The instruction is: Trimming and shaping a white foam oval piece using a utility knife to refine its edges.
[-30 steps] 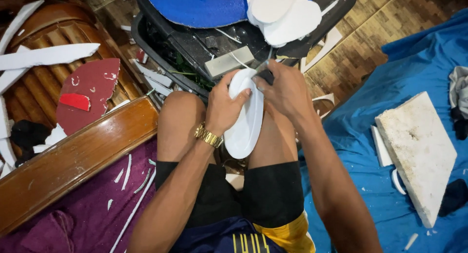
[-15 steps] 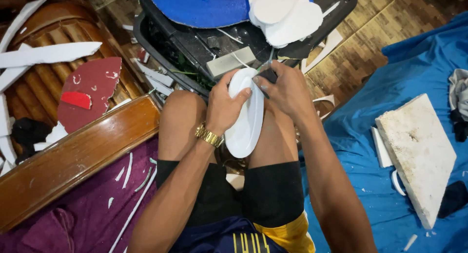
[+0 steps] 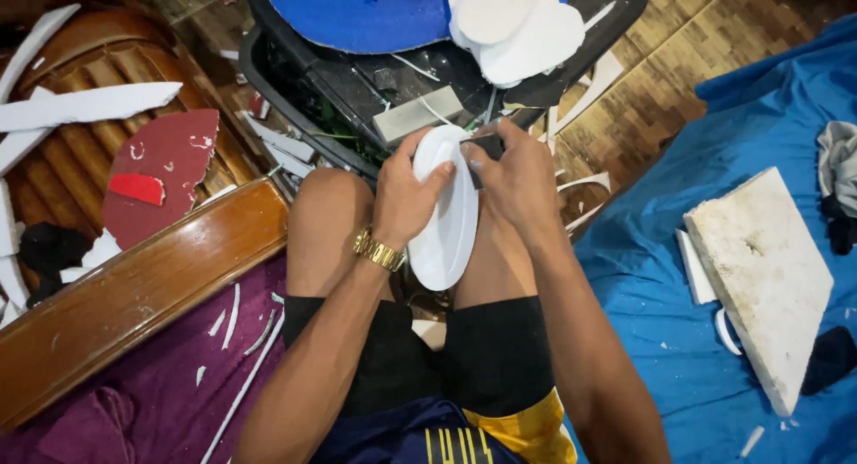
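Observation:
A white sole-shaped foam piece (image 3: 446,223) stands on edge between my knees. My left hand (image 3: 403,194), with a gold watch at the wrist, grips its left side, thumb across the top. My right hand (image 3: 513,174) is closed around a thin blade-like tool (image 3: 482,133) whose tip meets the foam's upper right edge. Just beyond my hands a black tray (image 3: 277,80) holds a blue foam sheet (image 3: 366,13), stacked white cut soles (image 3: 522,26) and a grey block (image 3: 418,114).
At left a wooden frame (image 3: 134,294) borders a purple cloth (image 3: 178,384); a dark red foam sheet (image 3: 165,174) and white offcuts (image 3: 89,105) lie on wooden slats. At right a white slab (image 3: 768,276) rests on blue cloth (image 3: 669,339).
Both hands and the foam piece have stayed in nearly the same spot; my right hand has shifted slightly along the top edge.

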